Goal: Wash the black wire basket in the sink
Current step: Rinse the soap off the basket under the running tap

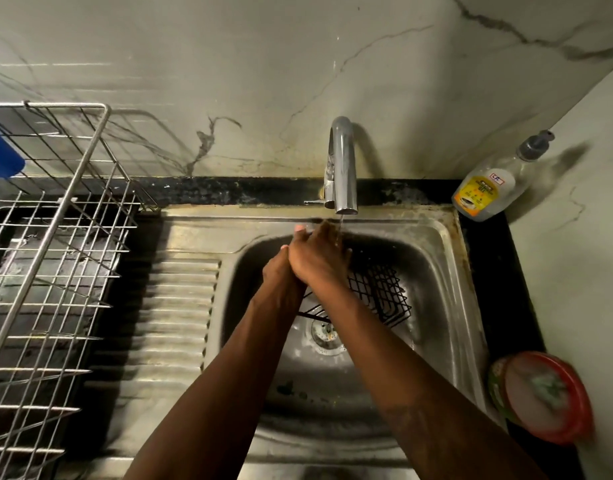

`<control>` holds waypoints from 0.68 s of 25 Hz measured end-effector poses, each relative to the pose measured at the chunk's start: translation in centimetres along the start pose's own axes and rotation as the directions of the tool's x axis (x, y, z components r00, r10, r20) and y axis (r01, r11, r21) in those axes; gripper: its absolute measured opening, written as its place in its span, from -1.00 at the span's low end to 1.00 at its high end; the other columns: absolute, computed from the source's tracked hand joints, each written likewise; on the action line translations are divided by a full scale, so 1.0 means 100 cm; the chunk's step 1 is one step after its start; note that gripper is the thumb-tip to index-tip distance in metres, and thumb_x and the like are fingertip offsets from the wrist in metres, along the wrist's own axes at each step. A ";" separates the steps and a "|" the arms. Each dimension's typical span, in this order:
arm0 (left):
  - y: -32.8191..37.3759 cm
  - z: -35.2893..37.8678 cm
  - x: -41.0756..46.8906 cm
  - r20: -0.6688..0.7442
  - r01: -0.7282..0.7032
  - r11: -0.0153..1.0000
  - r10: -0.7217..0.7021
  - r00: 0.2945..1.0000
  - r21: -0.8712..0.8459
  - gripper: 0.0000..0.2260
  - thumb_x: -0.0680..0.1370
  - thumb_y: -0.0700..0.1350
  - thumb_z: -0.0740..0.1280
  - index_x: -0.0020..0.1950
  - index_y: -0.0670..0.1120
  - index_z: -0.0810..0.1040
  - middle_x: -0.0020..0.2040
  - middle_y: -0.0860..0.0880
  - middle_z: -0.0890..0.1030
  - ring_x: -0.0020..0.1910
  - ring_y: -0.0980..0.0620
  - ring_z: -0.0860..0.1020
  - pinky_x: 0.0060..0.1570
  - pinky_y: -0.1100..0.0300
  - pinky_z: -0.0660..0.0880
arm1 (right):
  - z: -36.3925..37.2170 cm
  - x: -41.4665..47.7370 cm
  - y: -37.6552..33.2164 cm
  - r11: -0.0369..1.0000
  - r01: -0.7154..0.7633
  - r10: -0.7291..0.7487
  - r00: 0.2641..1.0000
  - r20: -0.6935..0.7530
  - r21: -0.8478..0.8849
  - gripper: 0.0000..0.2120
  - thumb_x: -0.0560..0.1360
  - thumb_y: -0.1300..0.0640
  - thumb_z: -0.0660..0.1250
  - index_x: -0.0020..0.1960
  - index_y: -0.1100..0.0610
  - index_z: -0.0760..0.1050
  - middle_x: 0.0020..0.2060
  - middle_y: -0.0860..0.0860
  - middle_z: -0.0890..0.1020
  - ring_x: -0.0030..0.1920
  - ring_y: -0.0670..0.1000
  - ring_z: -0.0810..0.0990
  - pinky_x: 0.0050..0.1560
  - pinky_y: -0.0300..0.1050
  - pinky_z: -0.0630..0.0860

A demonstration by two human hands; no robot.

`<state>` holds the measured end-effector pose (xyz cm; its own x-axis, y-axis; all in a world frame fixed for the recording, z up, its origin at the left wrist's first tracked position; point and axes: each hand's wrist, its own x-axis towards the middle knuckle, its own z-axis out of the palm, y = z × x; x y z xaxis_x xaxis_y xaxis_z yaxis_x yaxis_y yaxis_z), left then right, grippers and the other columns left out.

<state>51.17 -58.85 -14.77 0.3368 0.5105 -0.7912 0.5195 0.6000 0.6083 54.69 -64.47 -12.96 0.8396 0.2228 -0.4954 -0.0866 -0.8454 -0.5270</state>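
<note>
Both hands, left hand (280, 271) and right hand (318, 258), are pressed together under the thin stream from the chrome tap (343, 168), holding nothing. Black wire basket (377, 296) lies below them in the steel sink (447, 306), slightly to the right, nearer the right hand.

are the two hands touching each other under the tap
Touching. The head view shows the right hand pressed over the left hand beneath the tap, with no gap between them.
</note>
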 end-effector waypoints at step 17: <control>0.000 -0.037 0.009 -0.285 -0.016 0.999 0.027 0.958 0.042 -0.32 0.42 0.41 0.28 0.20 -0.14 0.61 0.05 -0.16 0.67 -0.05 -0.12 0.63 0.09 -0.05 0.61 | 0.022 0.013 0.011 0.955 -0.274 0.274 0.962 0.011 0.118 -0.33 0.65 -0.24 -0.17 0.62 0.13 0.06 0.62 0.15 0.08 0.60 0.19 0.04 0.53 0.31 -0.12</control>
<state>48.58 -56.06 -15.27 0.1127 0.6812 -0.7234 0.5465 0.5655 0.6177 54.51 -64.03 -15.74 0.7777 -0.0124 -0.6285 -0.3756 -0.8109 -0.4488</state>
